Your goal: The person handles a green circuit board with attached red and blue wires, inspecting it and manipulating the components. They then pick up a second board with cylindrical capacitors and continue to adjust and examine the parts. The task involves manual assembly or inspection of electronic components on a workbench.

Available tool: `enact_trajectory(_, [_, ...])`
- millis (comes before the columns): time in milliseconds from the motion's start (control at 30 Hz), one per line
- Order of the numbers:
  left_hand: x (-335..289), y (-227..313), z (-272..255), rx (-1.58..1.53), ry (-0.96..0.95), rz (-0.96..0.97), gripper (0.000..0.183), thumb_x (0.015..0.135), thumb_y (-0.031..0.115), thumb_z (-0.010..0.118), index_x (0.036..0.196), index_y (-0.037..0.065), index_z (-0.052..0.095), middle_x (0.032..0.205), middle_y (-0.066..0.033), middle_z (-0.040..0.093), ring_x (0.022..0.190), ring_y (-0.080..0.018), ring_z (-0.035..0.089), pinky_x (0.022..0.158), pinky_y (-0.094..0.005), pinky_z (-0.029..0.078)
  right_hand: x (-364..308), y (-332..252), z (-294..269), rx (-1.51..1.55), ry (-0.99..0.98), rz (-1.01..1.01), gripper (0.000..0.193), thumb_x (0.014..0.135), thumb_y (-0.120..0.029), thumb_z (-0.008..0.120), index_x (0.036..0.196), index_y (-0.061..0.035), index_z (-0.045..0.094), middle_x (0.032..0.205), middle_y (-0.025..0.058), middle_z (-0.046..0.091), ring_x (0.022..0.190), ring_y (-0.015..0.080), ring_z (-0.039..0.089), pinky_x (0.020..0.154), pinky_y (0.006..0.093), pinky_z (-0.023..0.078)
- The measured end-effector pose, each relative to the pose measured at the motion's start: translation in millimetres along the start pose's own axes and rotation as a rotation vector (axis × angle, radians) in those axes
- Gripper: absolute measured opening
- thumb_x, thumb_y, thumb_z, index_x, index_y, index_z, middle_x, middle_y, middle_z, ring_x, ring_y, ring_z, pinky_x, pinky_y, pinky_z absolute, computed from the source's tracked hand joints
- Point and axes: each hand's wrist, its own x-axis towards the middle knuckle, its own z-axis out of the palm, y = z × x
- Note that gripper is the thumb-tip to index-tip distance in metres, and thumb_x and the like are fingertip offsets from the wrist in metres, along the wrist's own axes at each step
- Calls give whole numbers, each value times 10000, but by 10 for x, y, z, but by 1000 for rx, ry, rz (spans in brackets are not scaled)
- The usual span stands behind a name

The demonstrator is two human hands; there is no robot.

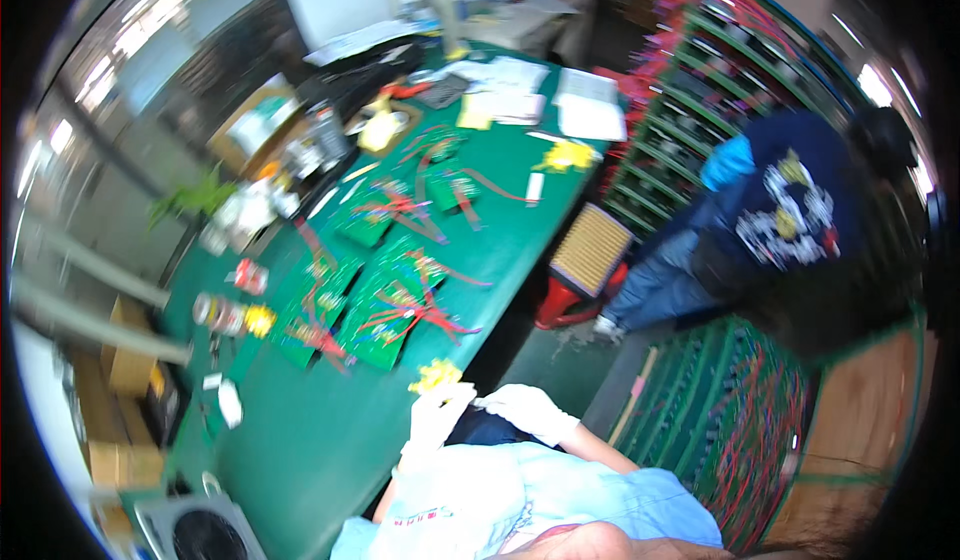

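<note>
My left hand [437,420], in a white glove, is at the near right edge of the green workbench [290,450], beside a bunch of small yellow pieces [436,373]. My right hand [530,413], also gloved in white, comes in from the right, its fingertips close to the left hand's. The fingers of both hands look pinched; anything between them is too small or blurred to make out. Just beyond, green circuit boards with red wires [400,310] lie on the bench. A second wired board [310,335] lies to their left.
A person in a dark printed top [800,190] bends by a green rack [650,150] at the right. Nearer are a red stool with a tan woven top [590,248] and a tray of red-wired boards [740,430]. A jar [215,313], papers [590,110] and a fan [205,532] occupy the bench.
</note>
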Motion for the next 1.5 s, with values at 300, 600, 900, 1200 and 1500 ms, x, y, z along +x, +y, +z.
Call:
enact_trajectory(300, [-531, 153, -283, 333, 291, 204, 205, 928, 267, 670, 966, 101, 784, 996, -82, 753, 1006, -275, 678, 998, -400, 484, 365, -38, 204, -183, -181, -351, 199, 891, -163, 713, 1023, -14, 729, 909, 155, 695, 844, 303, 682, 783, 380, 532])
enact_trajectory(600, [-2145, -451, -453, 378, 1223, -213, 222, 932, 263, 692, 1034, 67, 718, 988, -137, 729, 945, -342, 685, 858, -426, 543, 805, -78, 808, -232, -677, -91, 144, 964, -127, 612, 1001, 6, 653, 760, 49, 642, 626, 106, 592, 579, 277, 486])
enact_trajectory(900, [-2924, -1702, -597, 629, 1051, -988, 523, 773, 374, 795, 1149, 43, 646, 1119, -159, 663, 1119, -334, 591, 917, -494, 480, 1171, 173, 1141, -95, -944, -112, 565, 946, -33, 668, 1455, 45, 437, 1431, 144, 532, 1266, 200, 544, 1061, 306, 442])
enact_trajectory(1200, [-2099, -2105, -734, 688, 776, -904, 370, 801, 239, 674, 1101, 24, 688, 1167, -218, 626, 1127, -345, 603, 921, -474, 487, 2336, 1747, 1563, -361, -930, -128, 406, 1023, -287, 557, 1369, -74, 557, 1131, 81, 648, 805, 84, 576, 696, 224, 492])
enact_trajectory(1500, [-2347, -2041, -239, 483, 774, -996, 812, 792, 200, 726, 1520, 112, 377, 1554, -234, 362, 1221, -383, 572, 960, -499, 511, 2110, 916, 1902, -376, -913, 295, 524, 1037, -440, 414, 1478, -158, 453, 1125, 172, 663, 650, 200, 579, 618, 383, 505])
